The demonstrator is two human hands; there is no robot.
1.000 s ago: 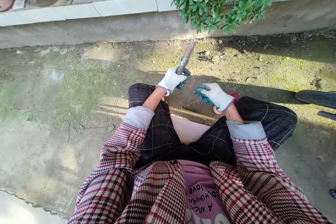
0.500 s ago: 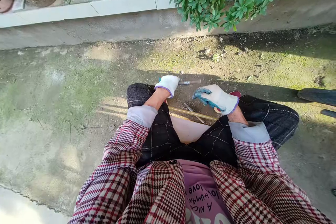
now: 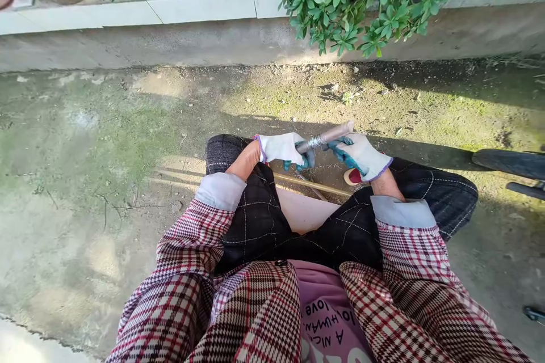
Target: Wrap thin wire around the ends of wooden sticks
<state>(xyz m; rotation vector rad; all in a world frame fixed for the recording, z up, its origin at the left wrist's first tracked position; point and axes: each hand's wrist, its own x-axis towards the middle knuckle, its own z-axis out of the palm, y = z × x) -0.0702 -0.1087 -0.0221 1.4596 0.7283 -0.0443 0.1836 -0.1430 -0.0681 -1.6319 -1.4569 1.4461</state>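
My left hand (image 3: 285,149), in a white work glove with blue-green coated fingers, is closed around a short grey-brown stick (image 3: 334,133). Shiny wire (image 3: 315,142) is wound in a coil about the stick's middle, and its free end tilts up to the right. Gloved the same way, my right hand (image 3: 356,154) is just beneath that end, its fingers bent together and pointing left. What those fingers pinch, if anything, is too small to make out. Faint thin strands show below the hands.
A pale yellow strip (image 3: 309,183) lies between my knees above a whitish surface (image 3: 304,210), beside a thin stick. A red shoe (image 3: 352,176) shows under my right hand. Ahead are a low tiled ledge (image 3: 204,9), pots and a leafy bush (image 3: 366,0). A dark tyre (image 3: 511,163) is at right.
The stick, blurred and level before, is now tilted up to the right and closer to my right hand. My left hand has turned, showing its coated fingers around the stick.
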